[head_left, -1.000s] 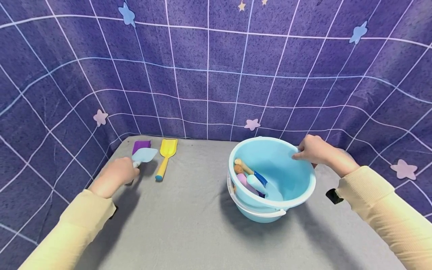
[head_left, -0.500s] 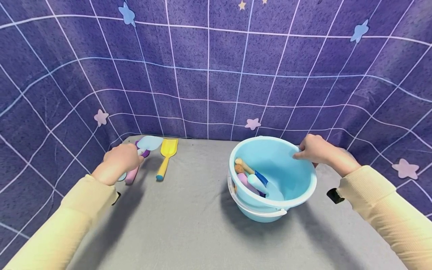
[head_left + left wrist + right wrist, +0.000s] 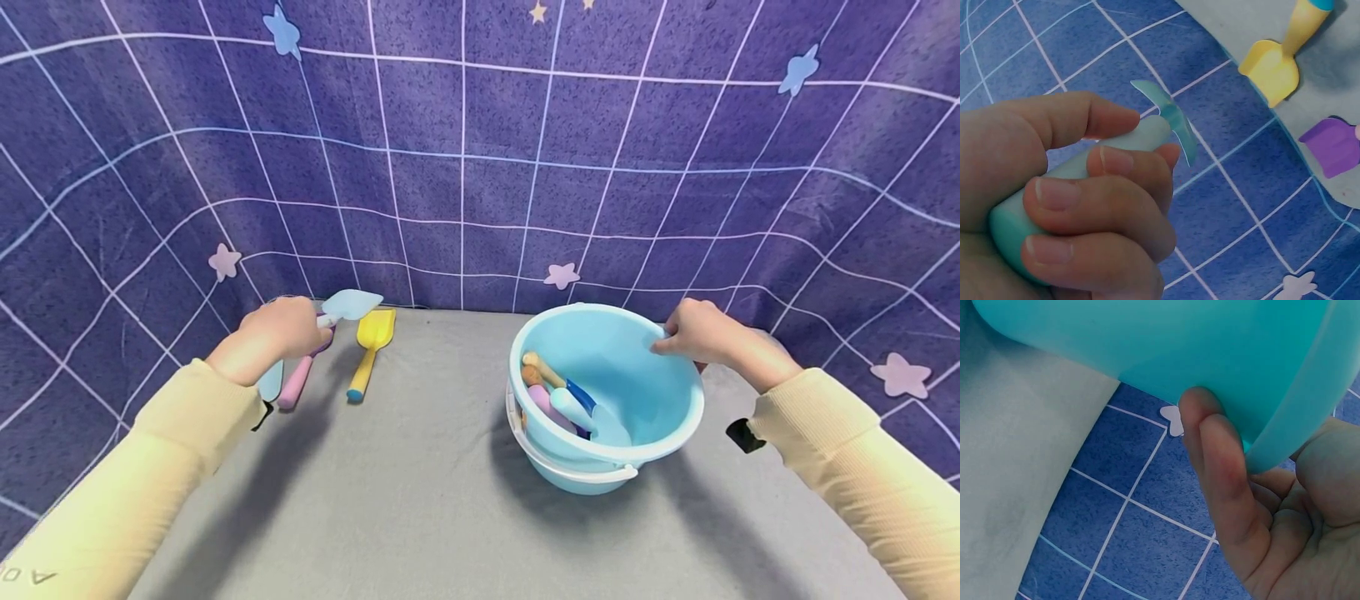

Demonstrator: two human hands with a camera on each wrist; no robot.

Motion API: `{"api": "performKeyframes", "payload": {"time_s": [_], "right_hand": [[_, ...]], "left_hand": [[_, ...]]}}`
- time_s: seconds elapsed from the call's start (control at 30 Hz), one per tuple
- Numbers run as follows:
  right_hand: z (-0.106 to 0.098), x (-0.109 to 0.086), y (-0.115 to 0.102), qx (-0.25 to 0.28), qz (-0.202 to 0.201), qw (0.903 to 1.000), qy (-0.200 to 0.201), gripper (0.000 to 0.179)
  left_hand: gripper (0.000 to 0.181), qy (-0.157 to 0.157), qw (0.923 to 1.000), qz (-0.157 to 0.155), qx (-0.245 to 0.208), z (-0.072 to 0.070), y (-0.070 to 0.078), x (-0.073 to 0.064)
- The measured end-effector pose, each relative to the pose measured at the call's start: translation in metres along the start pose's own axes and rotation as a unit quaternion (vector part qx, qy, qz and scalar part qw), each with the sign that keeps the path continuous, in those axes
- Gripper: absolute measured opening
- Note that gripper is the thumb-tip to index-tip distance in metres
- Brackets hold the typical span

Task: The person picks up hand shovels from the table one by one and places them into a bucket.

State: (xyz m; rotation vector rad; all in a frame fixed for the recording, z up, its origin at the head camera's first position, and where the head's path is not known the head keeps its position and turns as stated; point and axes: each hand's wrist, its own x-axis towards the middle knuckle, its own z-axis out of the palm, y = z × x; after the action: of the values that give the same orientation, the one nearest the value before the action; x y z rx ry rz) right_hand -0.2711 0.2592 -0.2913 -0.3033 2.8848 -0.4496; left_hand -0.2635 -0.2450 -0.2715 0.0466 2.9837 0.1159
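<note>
On worktop [image 3: 420, 467], near R: lt-blue bucket [image 3: 637, 375], white bail [image 3: 588, 477] hanging on near side. Inside it, piled twd L: toys [image 3: 572, 406], several colours, partly overlapping. Gripping bucket's far-R rim w/ R hand [image 3: 702, 333], thumb inside, fingers outside. Well L: pale-blue piece [image 3: 271, 380], mostly hidden by L hand [image 3: 276, 329], can't tell what. Just R of that: purple shovel [image 3: 294, 385], pink hdl twd near, blade mostly hidden in head view. R of it, apart: yellow shovel [image 3: 371, 348], blade far, blue-tipped hdl near. Holding lt-blue trowel [image 3: 351, 305] at far L w/ L hand, fingers curled round hdl, blade pointing R. At back: blue-purple cloth [image 3: 465, 208], grid + stars.
</note>
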Motion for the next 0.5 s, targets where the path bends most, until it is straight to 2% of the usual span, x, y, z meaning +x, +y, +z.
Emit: {"api": "performKeyframes", "payload": {"time_s": [0.5], "right_hand": [[0.001, -0.001, -0.001, 0.003, -0.007, 1.0000, 0.004, 0.028]], "left_hand": [[0.032, -0.026, 0.9988, 0.021, 0.037, -0.028, 0.031, -0.002]]}}
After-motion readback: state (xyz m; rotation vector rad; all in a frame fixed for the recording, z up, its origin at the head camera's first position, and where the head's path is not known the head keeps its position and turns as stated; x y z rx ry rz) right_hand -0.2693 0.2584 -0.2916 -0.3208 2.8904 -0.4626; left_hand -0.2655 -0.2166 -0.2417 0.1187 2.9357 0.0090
